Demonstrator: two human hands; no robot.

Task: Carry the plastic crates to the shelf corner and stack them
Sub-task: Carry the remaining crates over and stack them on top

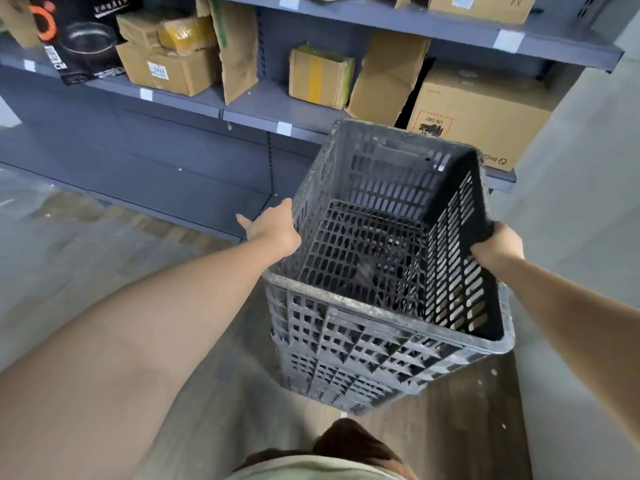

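Note:
A dark grey slotted plastic crate is tilted, its far end raised toward the shelf and its near end lowered into a second grey plastic crate standing below it on the floor. My left hand presses flat against the upper crate's left wall, fingers spread. My right hand grips the upper crate's right rim. The bottom of the lower crate is partly hidden by the upper one.
A grey metal shelf runs across the back, loaded with cardboard boxes and a black product box. Its end sits at the right, beside a pale wall. Wood-look floor lies at left.

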